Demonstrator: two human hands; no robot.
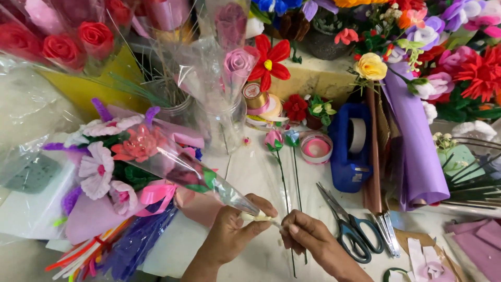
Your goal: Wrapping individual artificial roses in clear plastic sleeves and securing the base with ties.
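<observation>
At the table's near edge, both hands' fingers (249,218) apparently pinch the wrapped rose (190,172).

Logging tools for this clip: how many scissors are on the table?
1: the scissors lie right of the right hand, below the blue tape dispenser. More may be hidden under the clutter.

One head-worn camera looks steeply down and forward, close over a crowded table (250,167), flowers filling the far edge.
</observation>
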